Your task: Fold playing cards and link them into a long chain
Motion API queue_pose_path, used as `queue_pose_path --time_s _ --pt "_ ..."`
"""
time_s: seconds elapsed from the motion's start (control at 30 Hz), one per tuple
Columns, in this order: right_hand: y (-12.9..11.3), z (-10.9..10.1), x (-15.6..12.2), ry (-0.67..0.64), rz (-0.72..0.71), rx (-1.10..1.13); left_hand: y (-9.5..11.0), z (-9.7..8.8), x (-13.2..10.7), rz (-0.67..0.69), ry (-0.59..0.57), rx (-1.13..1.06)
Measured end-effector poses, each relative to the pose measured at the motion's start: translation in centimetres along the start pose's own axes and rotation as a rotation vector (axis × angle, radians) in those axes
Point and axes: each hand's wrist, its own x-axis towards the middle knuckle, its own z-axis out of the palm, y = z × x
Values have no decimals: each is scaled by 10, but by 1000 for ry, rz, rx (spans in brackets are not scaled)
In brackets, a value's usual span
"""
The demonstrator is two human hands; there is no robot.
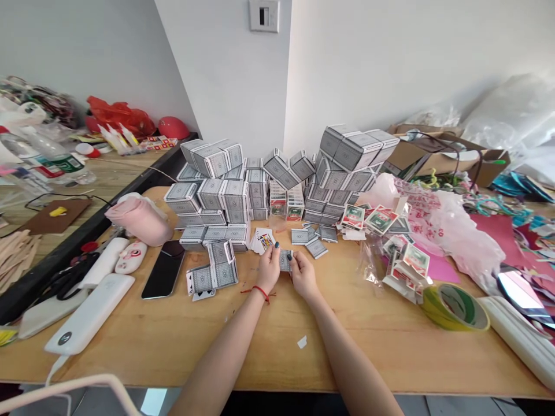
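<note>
My left hand (269,268) and my right hand (302,273) meet over the wooden table (277,346). Together they pinch a small deck of playing cards (285,259) with a grey patterned back. A red string circles my left wrist. Just beyond my left hand a few cards (262,240) lie fanned face up. A folded card structure (214,271) stands to the left. Behind it all rises a big pile of grey card cubes (243,190).
A black phone (163,270), a pink roll (141,221) and a white power bank (89,315) lie at the left. Card boxes (407,260), a pink plastic bag (437,222) and a yellow tape roll (455,306) are at the right. A cardboard box (437,156) sits behind.
</note>
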Motion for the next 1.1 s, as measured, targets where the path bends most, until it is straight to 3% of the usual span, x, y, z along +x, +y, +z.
queue_pose_path --time_s 0.23,0.43,0.67,0.93,1.0,1.1 --pt "0 -1 0 9 -41 -2 -2 2 -2 -43 26 -88" --pt "-4 -5 -3 -31 62 111 0 -1 -2 -119 -80 -73" --pt "0 -3 -8 -195 189 61 -6 -5 2 -144 -106 -110" --pt "-6 -21 -5 -517 241 258 1 -5 4 -93 -126 -29" --pt "-8 -22 -8 -524 211 294 3 -5 5 -137 -172 -82" --pt "-6 -19 -11 -433 160 328 7 -5 6 -250 -239 -199"
